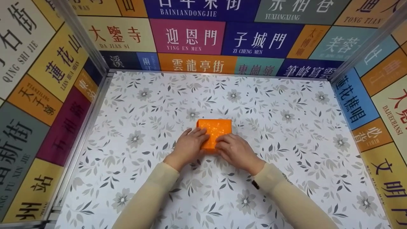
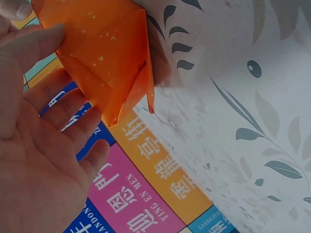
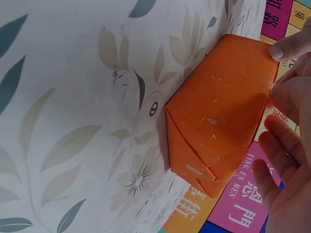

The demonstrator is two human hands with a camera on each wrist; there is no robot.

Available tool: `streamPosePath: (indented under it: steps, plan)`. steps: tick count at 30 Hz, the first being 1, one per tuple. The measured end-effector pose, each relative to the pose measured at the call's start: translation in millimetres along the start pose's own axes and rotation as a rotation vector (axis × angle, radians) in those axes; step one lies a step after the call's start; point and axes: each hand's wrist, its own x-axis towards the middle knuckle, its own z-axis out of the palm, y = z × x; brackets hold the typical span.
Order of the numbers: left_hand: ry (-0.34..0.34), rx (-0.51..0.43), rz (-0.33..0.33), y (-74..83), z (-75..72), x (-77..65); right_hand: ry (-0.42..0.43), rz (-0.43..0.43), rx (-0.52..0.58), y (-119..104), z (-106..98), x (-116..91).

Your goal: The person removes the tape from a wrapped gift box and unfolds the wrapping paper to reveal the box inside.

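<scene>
An orange folded-paper box (image 1: 216, 127) with pale flecks sits on the patterned table surface, between both hands. At its left side, the left hand (image 1: 189, 144) pinches the rim, with the thumb on the near wall and the fingers reaching over the edge. From the right, the right hand (image 1: 237, 151) holds the near right edge with bent fingers. Up close in the left wrist view, the paper box (image 2: 107, 48) shows a folded flap at one corner. Another folded corner of the box (image 3: 218, 111) appears in the right wrist view. Some fingertips are hidden behind the paper.
A white table (image 1: 286, 143) with grey flowers and leaves spreads around the box. Colourful panels with Chinese lettering (image 1: 187, 36) enclose it at the back and both sides. Metal frame posts (image 1: 86, 35) stand at the corners.
</scene>
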Motion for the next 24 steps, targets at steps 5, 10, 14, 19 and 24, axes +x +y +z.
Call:
streamPosePath:
  steps: [5,10,14,19,24]
  plan:
    - [0.0,0.011,0.004,0.0,0.6,0.1,-0.02,0.035,-0.024,0.1,2.0,2.6]
    - [0.001,0.022,0.006,-0.4,0.9,0.0,-0.016,0.046,-0.046,-0.4,3.6,4.2]
    - [-0.007,0.019,0.001,-0.6,0.4,0.2,0.001,0.047,-0.051,-0.9,3.7,5.1]
    - [-0.02,0.019,0.001,-0.5,-0.6,0.9,0.0,0.052,-0.041,-3.9,1.9,2.9]
    - [-0.034,0.008,-0.008,-0.3,-1.3,0.3,0.003,0.008,-0.037,-7.8,3.0,-4.8]
